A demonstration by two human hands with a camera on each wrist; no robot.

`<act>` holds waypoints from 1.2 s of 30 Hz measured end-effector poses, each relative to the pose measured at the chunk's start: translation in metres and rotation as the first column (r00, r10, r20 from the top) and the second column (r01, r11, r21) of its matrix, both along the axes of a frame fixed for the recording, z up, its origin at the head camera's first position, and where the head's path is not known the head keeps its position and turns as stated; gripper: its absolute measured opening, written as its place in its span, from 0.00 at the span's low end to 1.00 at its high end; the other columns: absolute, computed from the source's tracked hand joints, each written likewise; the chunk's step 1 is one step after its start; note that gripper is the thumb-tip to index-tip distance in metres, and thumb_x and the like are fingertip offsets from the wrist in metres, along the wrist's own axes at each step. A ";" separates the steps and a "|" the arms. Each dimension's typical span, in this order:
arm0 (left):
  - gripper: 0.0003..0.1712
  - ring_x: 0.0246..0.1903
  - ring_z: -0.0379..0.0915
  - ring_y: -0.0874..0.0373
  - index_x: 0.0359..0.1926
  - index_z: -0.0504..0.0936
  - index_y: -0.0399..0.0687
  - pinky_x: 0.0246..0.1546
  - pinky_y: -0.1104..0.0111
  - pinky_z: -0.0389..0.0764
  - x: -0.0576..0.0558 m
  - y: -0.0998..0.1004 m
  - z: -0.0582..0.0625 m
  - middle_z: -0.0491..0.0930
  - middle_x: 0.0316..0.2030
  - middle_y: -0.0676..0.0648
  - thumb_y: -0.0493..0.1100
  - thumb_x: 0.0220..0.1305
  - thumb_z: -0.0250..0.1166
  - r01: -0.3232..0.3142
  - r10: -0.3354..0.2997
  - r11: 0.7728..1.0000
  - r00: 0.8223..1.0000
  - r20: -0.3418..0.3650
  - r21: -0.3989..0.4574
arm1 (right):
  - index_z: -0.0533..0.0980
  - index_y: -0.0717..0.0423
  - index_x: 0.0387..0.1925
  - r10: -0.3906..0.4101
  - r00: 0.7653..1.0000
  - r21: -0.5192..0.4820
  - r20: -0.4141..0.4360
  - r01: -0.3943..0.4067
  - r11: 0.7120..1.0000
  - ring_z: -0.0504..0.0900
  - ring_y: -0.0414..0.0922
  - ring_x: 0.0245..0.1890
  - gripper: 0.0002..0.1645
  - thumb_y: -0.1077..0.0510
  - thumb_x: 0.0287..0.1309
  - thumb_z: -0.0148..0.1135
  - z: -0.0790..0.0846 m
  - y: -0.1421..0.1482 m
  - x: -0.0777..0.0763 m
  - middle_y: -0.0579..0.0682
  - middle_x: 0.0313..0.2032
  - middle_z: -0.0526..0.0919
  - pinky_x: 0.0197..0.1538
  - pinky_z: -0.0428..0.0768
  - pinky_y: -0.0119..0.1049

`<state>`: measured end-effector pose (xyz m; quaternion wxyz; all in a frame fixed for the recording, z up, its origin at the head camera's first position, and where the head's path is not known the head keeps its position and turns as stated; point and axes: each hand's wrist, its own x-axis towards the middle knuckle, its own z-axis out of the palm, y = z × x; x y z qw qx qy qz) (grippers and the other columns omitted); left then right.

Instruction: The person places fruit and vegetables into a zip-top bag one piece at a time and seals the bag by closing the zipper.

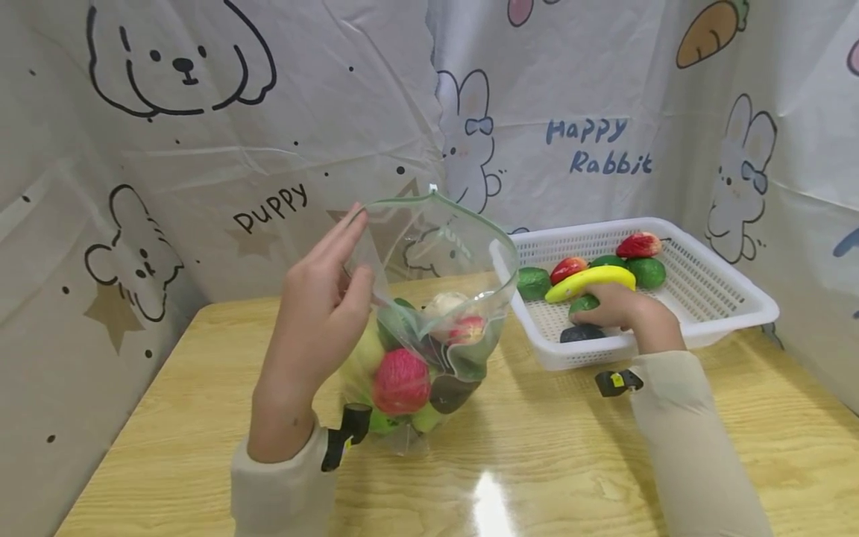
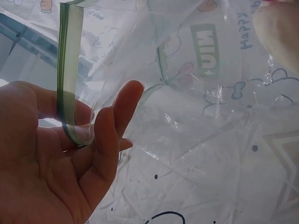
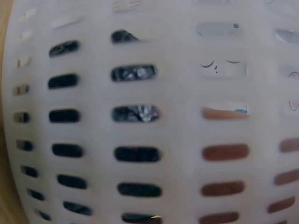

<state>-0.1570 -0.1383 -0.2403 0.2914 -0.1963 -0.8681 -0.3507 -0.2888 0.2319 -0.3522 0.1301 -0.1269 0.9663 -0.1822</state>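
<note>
A clear zip-lock bag [image 1: 403,440] with a green zip strip stands on the table, its mouth spread wide. Inside are a red apple-like fruit [image 1: 401,382] and several other fruits and vegetables. My left hand [image 1: 318,321] holds the bag's left rim; in the left wrist view the zip strip [image 2: 70,70] runs between thumb and fingers. Inside the white basket [image 1: 731,317], my right hand [image 1: 620,306] has its fingers round a green fruit [image 1: 584,303]. A yellow banana [image 1: 590,280] lies just behind, and a dark avocado-like fruit [image 1: 580,333] in front. The basket wall [image 3: 177,135] fills the right wrist view.
More green fruits [image 1: 533,283] and red ones [image 1: 639,245] lie at the basket's left and back. The basket stands right of the bag on a wooden table [image 1: 537,447]. A printed cloth [image 1: 322,89] hangs behind and at both sides.
</note>
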 end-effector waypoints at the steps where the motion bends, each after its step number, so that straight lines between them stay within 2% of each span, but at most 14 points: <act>1: 0.30 0.06 0.50 0.58 0.67 0.63 0.51 0.06 0.70 0.59 0.000 0.000 0.000 0.61 0.69 0.54 0.34 0.63 0.47 -0.001 0.001 1.000 1.000 0.003 0.002 | 0.73 0.62 0.45 -0.005 1.000 0.003 -0.004 0.005 1.000 0.74 0.51 0.31 0.24 0.47 0.55 0.60 0.000 0.000 0.001 0.59 0.38 0.76 0.29 0.77 0.42; 5: 0.30 0.06 0.50 0.59 0.67 0.63 0.52 0.05 0.70 0.59 0.001 -0.001 -0.001 0.61 0.69 0.54 0.34 0.64 0.47 0.001 -0.001 1.000 1.000 0.008 0.011 | 0.72 0.65 0.51 -0.023 0.999 0.020 -0.046 0.024 1.000 0.74 0.54 0.38 0.31 0.45 0.54 0.61 0.002 0.000 0.004 0.62 0.43 0.78 0.43 0.79 0.54; 8: 0.30 0.06 0.50 0.59 0.67 0.63 0.52 0.05 0.70 0.59 0.002 -0.001 -0.002 0.61 0.69 0.54 0.34 0.64 0.48 -0.001 0.001 1.000 1.000 0.010 0.014 | 0.70 0.67 0.55 -0.027 0.996 0.024 -0.084 0.029 0.999 0.72 0.56 0.44 0.37 0.44 0.53 0.62 0.007 -0.002 0.007 0.65 0.48 0.77 0.54 0.73 0.62; 17: 0.30 0.06 0.49 0.59 0.67 0.64 0.50 0.05 0.71 0.58 0.000 0.000 -0.002 0.62 0.68 0.54 0.34 0.63 0.47 0.009 -0.009 1.000 1.000 -0.005 0.017 | 0.66 0.67 0.59 -0.028 0.976 -0.007 -0.215 0.027 1.000 0.72 0.62 0.49 0.43 0.43 0.50 0.65 0.031 -0.005 0.022 0.69 0.52 0.75 0.53 0.73 0.66; 21: 0.30 0.06 0.50 0.59 0.67 0.63 0.51 0.06 0.70 0.58 0.000 0.001 -0.002 0.62 0.69 0.52 0.33 0.63 0.47 0.016 -0.016 1.000 1.000 0.003 0.022 | 0.69 0.63 0.57 -0.026 0.953 -0.042 -0.303 0.014 0.999 0.73 0.59 0.45 0.41 0.41 0.48 0.66 0.044 -0.010 0.030 0.66 0.49 0.77 0.48 0.78 0.61; 25: 0.30 0.06 0.50 0.59 0.67 0.63 0.52 0.06 0.70 0.59 0.000 0.000 -0.001 0.62 0.69 0.52 0.34 0.63 0.47 0.010 -0.011 1.000 1.000 0.011 0.021 | 0.70 0.59 0.55 -0.019 0.931 -0.070 -0.366 -0.007 0.998 0.72 0.56 0.43 0.37 0.40 0.49 0.64 0.056 -0.016 0.037 0.63 0.47 0.77 0.44 0.78 0.55; 30: 0.30 0.06 0.50 0.59 0.67 0.63 0.53 0.06 0.70 0.59 0.000 -0.001 -0.001 0.61 0.69 0.55 0.34 0.63 0.47 0.000 0.000 1.000 1.000 0.013 0.018 | 0.68 0.59 0.57 -0.019 0.904 -0.095 -0.427 -0.024 0.995 0.70 0.56 0.46 0.39 0.39 0.51 0.62 0.068 -0.023 0.047 0.63 0.51 0.74 0.46 0.75 0.56; 33: 0.30 0.06 0.50 0.58 0.67 0.63 0.52 0.06 0.70 0.59 0.000 -0.001 -0.001 0.61 0.69 0.55 0.34 0.63 0.47 -0.006 0.006 1.000 1.000 0.006 0.014 | 0.67 0.57 0.60 -0.027 0.873 -0.120 -0.488 -0.037 0.992 0.71 0.57 0.46 0.41 0.38 0.51 0.61 0.075 -0.028 0.053 0.64 0.55 0.71 0.46 0.75 0.57; 36: 0.30 0.06 0.50 0.58 0.67 0.64 0.52 0.06 0.70 0.59 0.000 -0.001 0.000 0.62 0.68 0.55 0.34 0.63 0.47 -0.008 0.008 1.000 1.000 -0.003 0.011 | 0.66 0.55 0.61 -0.038 0.826 -0.170 -0.562 -0.070 0.983 0.72 0.56 0.44 0.39 0.39 0.52 0.61 0.082 -0.034 0.059 0.63 0.55 0.70 0.44 0.79 0.57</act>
